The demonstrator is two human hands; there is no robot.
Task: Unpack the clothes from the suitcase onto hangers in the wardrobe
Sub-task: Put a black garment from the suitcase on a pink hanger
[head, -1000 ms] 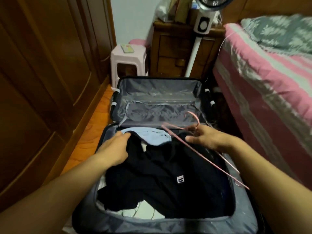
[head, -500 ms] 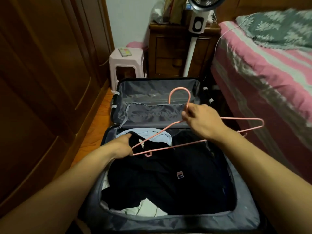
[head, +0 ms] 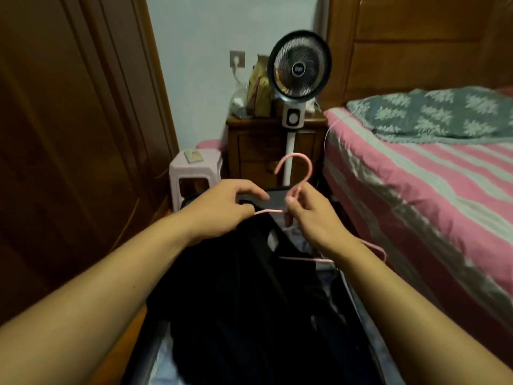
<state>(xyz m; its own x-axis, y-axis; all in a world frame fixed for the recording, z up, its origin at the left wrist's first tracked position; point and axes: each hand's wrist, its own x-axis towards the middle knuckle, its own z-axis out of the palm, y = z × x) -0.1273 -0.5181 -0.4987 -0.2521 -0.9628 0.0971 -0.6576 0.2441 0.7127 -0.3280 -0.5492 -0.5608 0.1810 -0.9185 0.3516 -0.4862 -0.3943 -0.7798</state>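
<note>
- The right hand [head: 313, 218] pinched the neck of a pink hanger [head: 298, 173] between thumb and curled fingers, with the hook standing up above the knuckles.
- The left hand [head: 222, 211] had its fingers curled around the top edge of a black garment [head: 241, 295], gripping it right beside the hanger's left shoulder bar.
- The black garment hung from both hands and draped down over the open suitcase [head: 358, 295]; a pale lining showed at the case's near edge.
- The hanger's right shoulder and lower bar showed past the right wrist, outside the cloth, so the garment seemed only partly threaded on.
- The fabric looked soft, limp and light, likely to slide off a thin smooth bar; holding it at the collar or shoulder seam seemed the safest choice.
- The hanger looked stiff but slender, best held at the neck below the hook, as the right hand was doing.
- The wardrobe [head: 69, 134] stood closed along the left, near the case, so the doors would probably need a free hand.
- A fan [head: 299, 68], a nightstand [head: 261, 151], a pale stool [head: 194, 173] and a striped bed [head: 430, 195] stood beyond.
</note>
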